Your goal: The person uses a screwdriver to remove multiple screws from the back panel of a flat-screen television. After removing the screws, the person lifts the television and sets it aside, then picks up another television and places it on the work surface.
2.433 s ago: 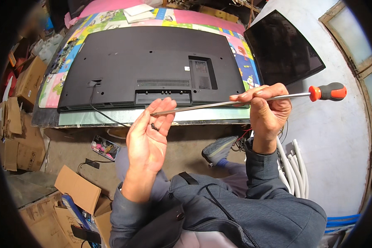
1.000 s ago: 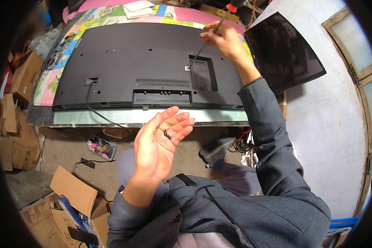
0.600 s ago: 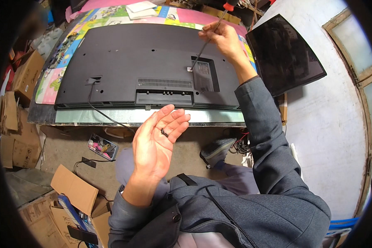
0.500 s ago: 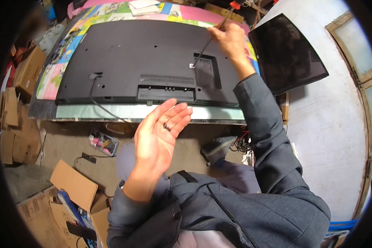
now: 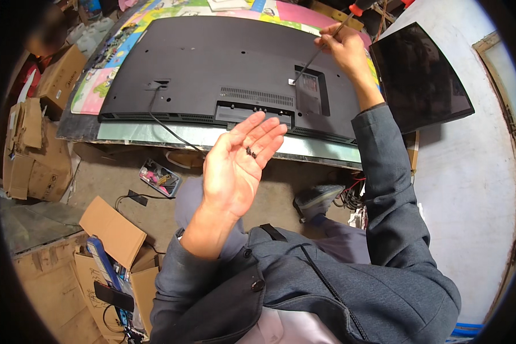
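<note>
A large dark television (image 5: 200, 69) lies screen down on the table, its back panel facing up. My right hand (image 5: 345, 49) pinches the shaft of a long screwdriver (image 5: 320, 53) with a red handle. The shaft slants down to a small white tag beside a rectangular recess (image 5: 311, 92) in the panel. Above the television's near edge, my left hand (image 5: 238, 163) is open, palm up, fingers stretched out. A few small dark screws (image 5: 250, 152) rest at the base of its fingers. A black cable (image 5: 169, 121) runs from the panel's left part over the near edge.
Another dark screen (image 5: 421, 80) stands at the right against a pale surface (image 5: 461, 189). A patterned cloth (image 5: 94, 92) covers the table. Cardboard boxes (image 5: 37, 163) pile up at the left. On the floor are a small plastic bin (image 5: 159, 178) and an open carton (image 5: 114, 235).
The whole view has shifted, so the television and hands appear farther right and slightly higher. My left palm still carries the screws; the screwdriver tip stays by the white tag.
</note>
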